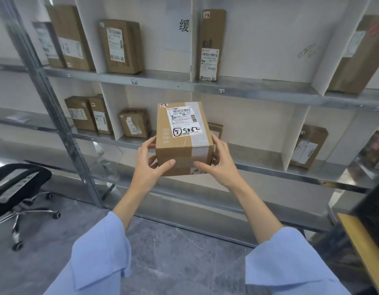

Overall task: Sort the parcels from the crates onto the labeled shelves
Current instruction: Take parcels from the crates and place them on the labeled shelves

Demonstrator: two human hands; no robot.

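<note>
A brown cardboard parcel [180, 143] with a white shipping label and handwritten "5082" is held up in front of the metal shelving. My left hand [151, 165] grips its left side, thumb across the front face. My right hand [219, 165] grips its right side, thumb on the front. The parcel hangs in the air before the middle shelf [258, 165], level with a white-walled compartment. Small tags such as "1-2" [134, 82] and "1-3" [221, 91] mark the upper shelf edge.
Several brown parcels stand in the compartments, among them a tall one [211, 45] on the upper shelf and a small one [134, 122] on the middle shelf. A black office chair [16, 188] stands at the left. A wooden table edge [363, 248] is at the right.
</note>
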